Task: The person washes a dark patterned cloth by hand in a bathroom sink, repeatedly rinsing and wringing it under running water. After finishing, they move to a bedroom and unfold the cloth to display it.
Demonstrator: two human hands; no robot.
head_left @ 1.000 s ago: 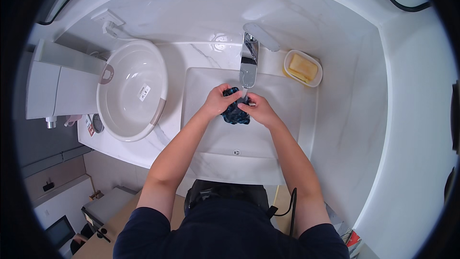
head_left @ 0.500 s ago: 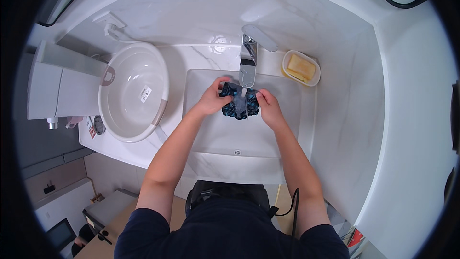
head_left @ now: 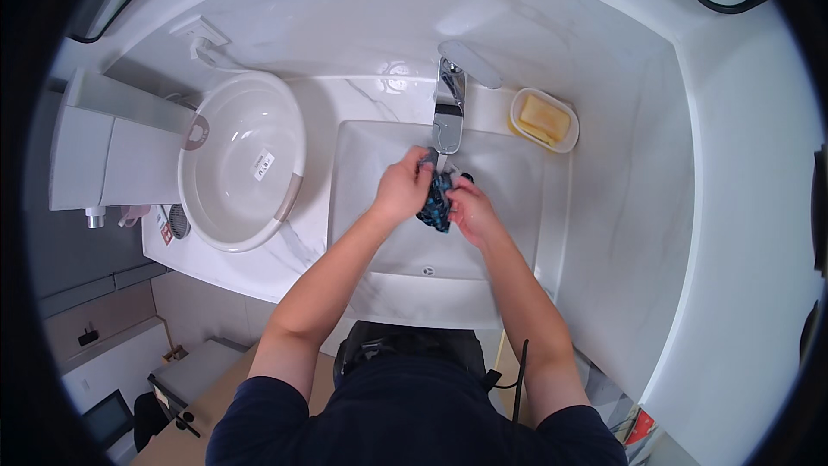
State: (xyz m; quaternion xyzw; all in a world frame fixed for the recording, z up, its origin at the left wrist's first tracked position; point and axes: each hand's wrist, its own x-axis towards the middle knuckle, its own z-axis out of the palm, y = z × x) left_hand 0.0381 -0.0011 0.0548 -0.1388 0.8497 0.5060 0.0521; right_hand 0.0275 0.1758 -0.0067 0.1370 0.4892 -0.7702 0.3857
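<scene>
Beneath the chrome faucet (head_left: pixel 448 125), whose stream runs onto it, a dark blue and black patterned cloth (head_left: pixel 438 211) hangs bunched between my hands over the white sink (head_left: pixel 379 246). My left hand (head_left: pixel 404 185) grips its upper left part with fingers curled round it, close under the spout. My right hand (head_left: pixel 470 211) pinches its right side a little lower. Part of the cloth is hidden by my fingers.
A white round basin (head_left: pixel 233 190) sits left of the sink, beside a white appliance (head_left: pixel 129 164) and a wall socket (head_left: pixel 198 39). Right of the faucet is a dish (head_left: pixel 567 138) with a yellow bar (head_left: pixel 543 116). A marble wall curves around the back and right.
The cloth was spread wider half a second ago and is bunched narrower now. My left hand has moved right and inward; my right hand has moved slightly down and left.
</scene>
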